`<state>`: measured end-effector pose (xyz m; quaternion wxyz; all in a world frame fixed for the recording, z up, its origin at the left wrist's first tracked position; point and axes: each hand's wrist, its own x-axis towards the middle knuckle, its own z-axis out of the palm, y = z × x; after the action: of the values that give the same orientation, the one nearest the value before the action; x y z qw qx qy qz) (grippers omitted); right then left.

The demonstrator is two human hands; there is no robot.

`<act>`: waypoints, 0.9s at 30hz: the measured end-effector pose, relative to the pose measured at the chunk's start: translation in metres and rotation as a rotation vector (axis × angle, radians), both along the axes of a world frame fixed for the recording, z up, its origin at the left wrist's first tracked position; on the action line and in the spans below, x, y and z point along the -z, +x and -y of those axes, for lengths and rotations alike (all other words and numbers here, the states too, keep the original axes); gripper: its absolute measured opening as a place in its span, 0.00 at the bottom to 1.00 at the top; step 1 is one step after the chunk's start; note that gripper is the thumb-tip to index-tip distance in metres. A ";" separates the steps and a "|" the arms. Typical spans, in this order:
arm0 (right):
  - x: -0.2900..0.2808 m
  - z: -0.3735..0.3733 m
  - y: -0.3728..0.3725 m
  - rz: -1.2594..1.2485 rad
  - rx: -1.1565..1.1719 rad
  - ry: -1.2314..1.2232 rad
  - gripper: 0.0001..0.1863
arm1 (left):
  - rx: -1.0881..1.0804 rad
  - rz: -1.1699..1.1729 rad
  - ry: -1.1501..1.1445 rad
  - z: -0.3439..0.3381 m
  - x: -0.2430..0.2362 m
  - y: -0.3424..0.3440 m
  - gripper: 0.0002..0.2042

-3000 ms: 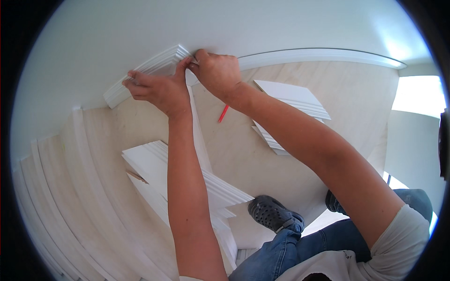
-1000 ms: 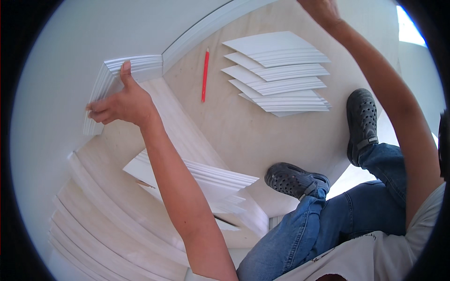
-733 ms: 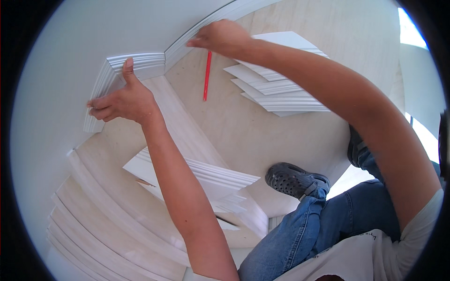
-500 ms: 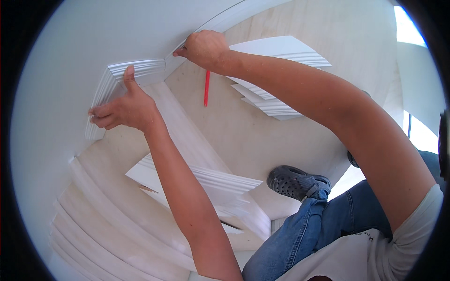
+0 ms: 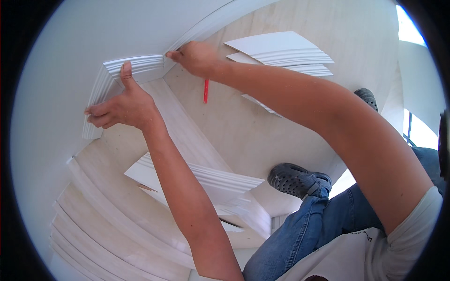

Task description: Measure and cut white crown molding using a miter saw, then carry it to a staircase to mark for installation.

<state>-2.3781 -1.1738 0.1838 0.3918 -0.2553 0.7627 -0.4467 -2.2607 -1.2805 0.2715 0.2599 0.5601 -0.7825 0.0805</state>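
Observation:
My left hand (image 5: 126, 100) presses a short, angled white ridged moulding (image 5: 143, 64) against the wall, thumb near its top and fingers along its left part. My right hand (image 5: 192, 58) is curled at the right end of that piece, where it meets the long white skirting (image 5: 201, 29); its fingertips are at the joint, and I cannot make out whether they hold anything. A red pencil (image 5: 206, 93) lies on the pale wooden landing just below it, partly hidden by that hand.
Cut white moulding pieces (image 5: 281, 44) lie stacked to the right, partly under my forearm, and more (image 5: 225, 180) lie lower left. Curved winder steps (image 5: 93, 206) descend at the left. My feet in dark clogs (image 5: 295, 180) rest at the lower right.
My right hand left the corner piece, swung out to the upper right, then came back down and left along the skirting to the joint. My left hand has stayed on the angled piece.

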 end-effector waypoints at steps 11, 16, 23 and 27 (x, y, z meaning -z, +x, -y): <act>0.015 0.014 0.022 0.025 0.003 -0.083 0.29 | 0.051 -0.134 0.066 -0.010 -0.004 -0.009 0.72; 0.008 0.023 0.026 -0.138 -0.091 -0.069 0.23 | 0.009 -0.054 0.007 -0.002 -0.003 -0.003 0.72; 0.013 0.028 0.034 -0.277 0.023 -0.027 0.22 | 0.008 -0.036 -0.032 -0.004 -0.001 -0.006 0.72; 0.013 0.024 0.034 -0.267 0.017 -0.072 0.22 | -0.046 0.014 -0.039 -0.005 0.002 -0.004 0.73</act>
<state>-2.3445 -1.1975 0.1712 0.2737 -0.3196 0.7937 -0.4392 -2.2643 -1.2754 0.2697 0.2636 0.5723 -0.7693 0.1056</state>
